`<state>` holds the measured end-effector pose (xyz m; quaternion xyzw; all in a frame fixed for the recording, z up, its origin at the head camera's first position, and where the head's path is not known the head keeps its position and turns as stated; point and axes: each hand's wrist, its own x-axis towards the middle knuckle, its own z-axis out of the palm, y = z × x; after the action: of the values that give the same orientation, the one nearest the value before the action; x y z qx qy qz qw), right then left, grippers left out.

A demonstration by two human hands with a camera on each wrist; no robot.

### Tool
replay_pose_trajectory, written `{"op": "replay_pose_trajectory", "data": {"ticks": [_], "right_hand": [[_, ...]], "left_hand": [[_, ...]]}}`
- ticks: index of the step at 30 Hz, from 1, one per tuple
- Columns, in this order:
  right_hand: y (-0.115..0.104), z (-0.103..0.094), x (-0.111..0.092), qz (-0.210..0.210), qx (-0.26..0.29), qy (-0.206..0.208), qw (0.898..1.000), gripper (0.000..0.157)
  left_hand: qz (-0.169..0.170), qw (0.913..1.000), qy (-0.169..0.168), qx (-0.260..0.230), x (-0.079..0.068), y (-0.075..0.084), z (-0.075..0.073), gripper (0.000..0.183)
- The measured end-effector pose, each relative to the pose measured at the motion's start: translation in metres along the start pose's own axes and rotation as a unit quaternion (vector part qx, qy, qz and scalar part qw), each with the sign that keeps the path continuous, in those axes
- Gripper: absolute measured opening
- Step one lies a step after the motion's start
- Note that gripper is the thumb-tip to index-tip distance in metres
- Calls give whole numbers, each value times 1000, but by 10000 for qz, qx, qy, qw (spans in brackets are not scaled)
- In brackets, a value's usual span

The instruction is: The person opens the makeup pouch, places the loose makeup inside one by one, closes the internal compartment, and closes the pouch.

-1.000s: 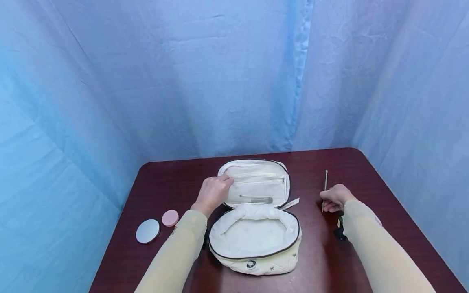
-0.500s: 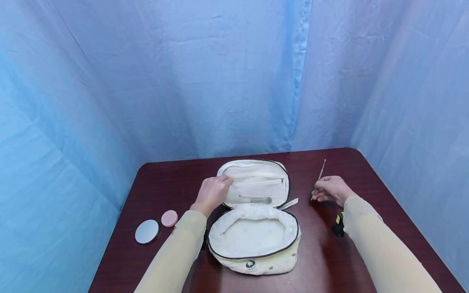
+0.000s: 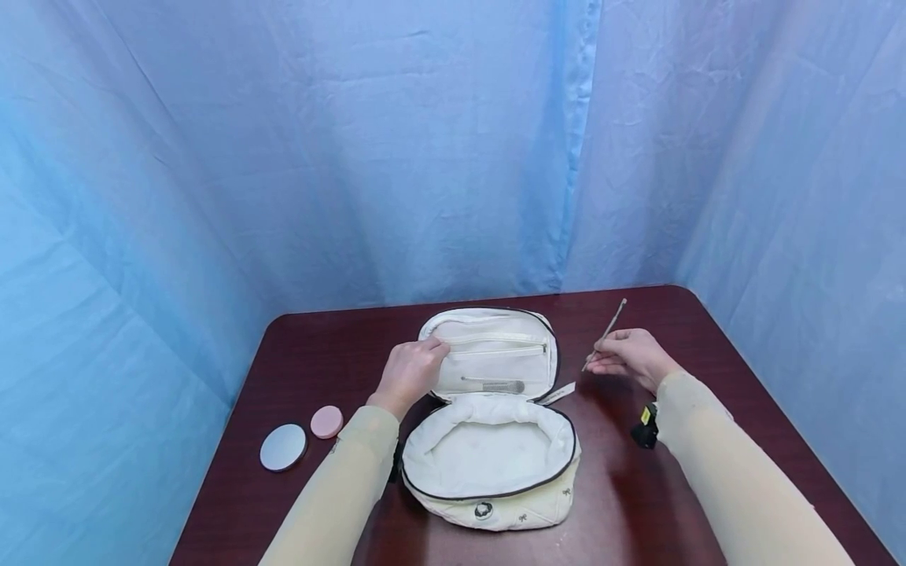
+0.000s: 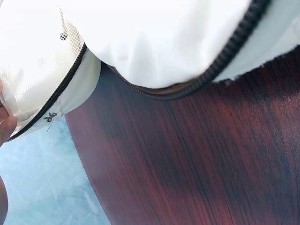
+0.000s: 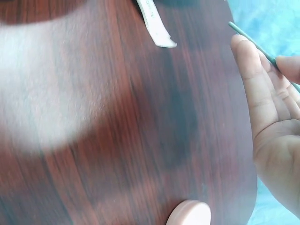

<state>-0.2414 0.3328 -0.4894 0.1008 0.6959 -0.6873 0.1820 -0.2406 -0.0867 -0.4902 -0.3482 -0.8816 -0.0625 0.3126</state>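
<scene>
A white cosmetic bag [image 3: 531,511] lies unzipped, with its lid [image 3: 495,363] laid back behind it. My left hand [image 3: 410,373] pinches the left side of the lid at its mesh pocket; its thumb and fingertips [image 4: 8,125] show at the left of the left wrist view. Low in the lid lies a slim item with a wide grey end [image 3: 502,386]. Right of the lid, my right hand [image 3: 630,355] holds a thin stick [image 3: 613,316] between thumb and fingers, slanting up to the right. In the right wrist view the stick [image 5: 253,41] looks greenish.
A round white-topped disc [image 3: 284,447] and a smaller pink one [image 3: 327,422] lie left of the bag on the dark red table [image 3: 304,354]. A white fabric tag [image 3: 559,394] sticks out from the bag's hinge. Another pale pink rounded thing [image 5: 191,213] shows in the right wrist view.
My right hand has moved left toward the bag's lid with the stick, which has tipped from nearly upright to a slant. The left hand keeps its place on the lid.
</scene>
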Motion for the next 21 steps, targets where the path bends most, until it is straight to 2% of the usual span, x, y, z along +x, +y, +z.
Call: {"op": "replay_pose_trajectory", "data": {"ticks": [13,19,21], "right_hand": [[-16,38,13,-391,594,-221,9972,5],[-22,57,17,-473,691,-247,9962,26],[-25,63,18,-482,738,-238,9958,28]], "left_hand": [[-18,10000,0,1,-1,1,1,24],[-18,10000,-33,36,-1,1,0,24],[-25,10000,-23,17,-1,1,0,24]]}}
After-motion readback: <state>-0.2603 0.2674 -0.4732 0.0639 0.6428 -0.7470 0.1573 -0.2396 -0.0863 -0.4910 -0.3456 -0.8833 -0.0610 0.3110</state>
